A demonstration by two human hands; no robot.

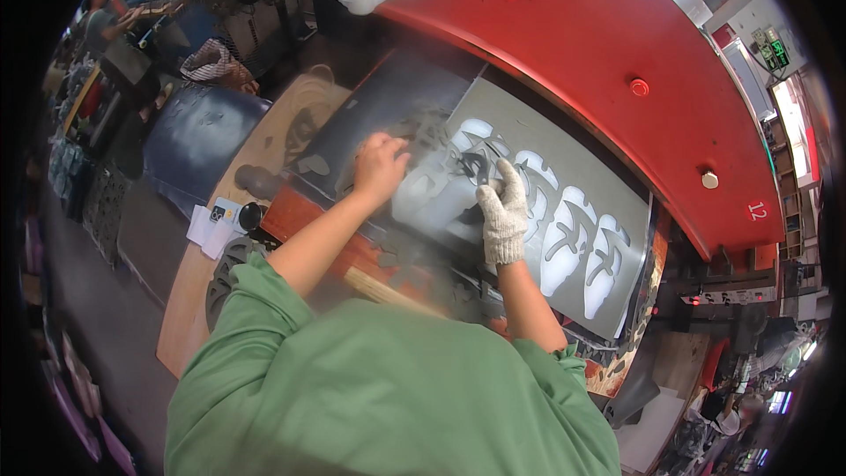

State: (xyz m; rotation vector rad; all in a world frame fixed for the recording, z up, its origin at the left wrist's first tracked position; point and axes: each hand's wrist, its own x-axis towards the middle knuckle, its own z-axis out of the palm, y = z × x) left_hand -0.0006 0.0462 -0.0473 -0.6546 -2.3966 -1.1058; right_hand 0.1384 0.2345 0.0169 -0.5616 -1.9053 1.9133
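Note:
My bare left hand (381,166) is over the left part of the work surface, its fingers bent and a little apart, with nothing visible in them. Just beyond it lies a blurred heap of dark cut pieces (427,130). On my right hand (505,211) is a white knitted glove; its thumb and fingers close on a dark cut-out piece (476,166). Beneath and beside that hand stretches a dark grey sheet (608,163), where several white-backed shapes with openings (568,238) lie in a row. A smear on the lens blurs the area between my hands.
A red machine beam (564,26) with round knobs runs across the far side. On the left stands a wooden board (189,317) with a phone (226,211) on it. A wooden strip (392,289) lies close to my body. Another person (106,26) is at the far left.

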